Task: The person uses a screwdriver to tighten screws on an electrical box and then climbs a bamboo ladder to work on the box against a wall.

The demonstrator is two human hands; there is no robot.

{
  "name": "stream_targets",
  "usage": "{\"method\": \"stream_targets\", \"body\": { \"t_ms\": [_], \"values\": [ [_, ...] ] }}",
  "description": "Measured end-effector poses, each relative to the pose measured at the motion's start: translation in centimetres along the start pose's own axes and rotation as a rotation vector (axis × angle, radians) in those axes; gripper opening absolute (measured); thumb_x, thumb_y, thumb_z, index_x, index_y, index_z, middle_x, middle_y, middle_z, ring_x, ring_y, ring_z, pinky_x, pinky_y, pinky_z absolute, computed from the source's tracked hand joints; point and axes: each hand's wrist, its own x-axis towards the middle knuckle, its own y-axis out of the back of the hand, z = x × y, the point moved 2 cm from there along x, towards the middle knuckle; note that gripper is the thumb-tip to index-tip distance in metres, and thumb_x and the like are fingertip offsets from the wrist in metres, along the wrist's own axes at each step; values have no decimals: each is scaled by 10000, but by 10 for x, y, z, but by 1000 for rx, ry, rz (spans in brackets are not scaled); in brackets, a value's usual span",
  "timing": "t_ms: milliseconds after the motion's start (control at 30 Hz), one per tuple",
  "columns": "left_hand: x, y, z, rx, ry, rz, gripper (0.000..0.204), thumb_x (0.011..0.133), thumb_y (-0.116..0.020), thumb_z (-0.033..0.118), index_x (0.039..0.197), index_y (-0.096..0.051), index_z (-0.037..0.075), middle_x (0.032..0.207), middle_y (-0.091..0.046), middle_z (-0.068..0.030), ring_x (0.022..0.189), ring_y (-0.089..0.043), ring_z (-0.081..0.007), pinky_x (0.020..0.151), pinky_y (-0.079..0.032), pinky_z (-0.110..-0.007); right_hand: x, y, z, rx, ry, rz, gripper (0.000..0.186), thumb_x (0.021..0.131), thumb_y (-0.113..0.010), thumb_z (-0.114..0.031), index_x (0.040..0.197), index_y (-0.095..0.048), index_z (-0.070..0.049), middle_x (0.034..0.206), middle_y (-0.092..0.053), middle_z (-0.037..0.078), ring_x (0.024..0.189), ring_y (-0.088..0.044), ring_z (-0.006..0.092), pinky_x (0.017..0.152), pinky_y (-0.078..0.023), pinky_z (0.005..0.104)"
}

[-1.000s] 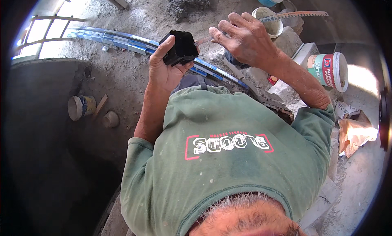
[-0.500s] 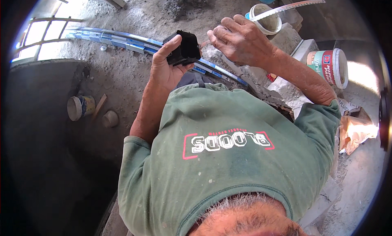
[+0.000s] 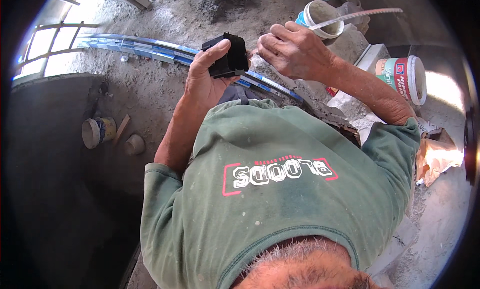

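My left hand (image 3: 204,71) is closed around a small black plastic box (image 3: 231,59), thumb on its upper side and fingers beneath. In my right hand (image 3: 295,51), fingers curl tight around a thin, pale saw blade (image 3: 360,17) with a toothed edge. Its long end sticks out to the far right, past a bucket. A short, reddish tip emerges from the fingers on the other side, right beside the black box; whether it touches the box I cannot tell.
Long blue-and-silver strips (image 3: 150,50) lie across the rough floor. Dark mortar (image 3: 226,3) is heaped beyond. A white bucket (image 3: 325,14) stands behind my right hand, and a printed paint bucket (image 3: 404,81) lies right. A small tub (image 3: 99,132) and a cup (image 3: 135,145) sit left.
Both hands have shifted slightly to the right, the box and blade with them. The grip of each hand stays the same.
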Motion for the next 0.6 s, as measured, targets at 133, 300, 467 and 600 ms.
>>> {"method": "stream_targets", "body": {
  "t_ms": [133,300,467,600],
  "values": [
    [-5,-6,2,50,-50,-6,432,916,-640,300,1175,-592,-43,1053,-680,-210,899,-700,-266,743,-582,-345,0,-2,0,3,-1,53,225,705,-696,-149,900,-701,-37,854,-635,29,804,-619,160,621,-500,279],
    [-5,-11,7,81,-128,15,363,859,-738,266,1082,-593,19,948,-688,-140,809,-698,-199,693,-579,-315,5,-7,-2,95,-108,41,183,701,-693,-145,848,-636,-52,800,-605,33,752,-629,165,564,-504,312],
    [-8,-8,8,138,-208,33,410,907,-671,206,1221,-516,-7,1103,-657,-215,1015,-679,-280,886,-575,-371,10,-15,-5,243,-244,-14,129,753,-689,-148,837,-634,-67,778,-641,56,730,-673,221,586,-534,354],
    [-5,-10,9,154,-230,61,582,804,-801,190,1231,-424,72,1044,-655,-184,902,-681,-235,782,-576,-327,12,-21,-4,450,-440,-134,94,814,-662,-154,835,-668,-62,765,-684,122,707,-695,296,631,-557,408]
  ]
}}
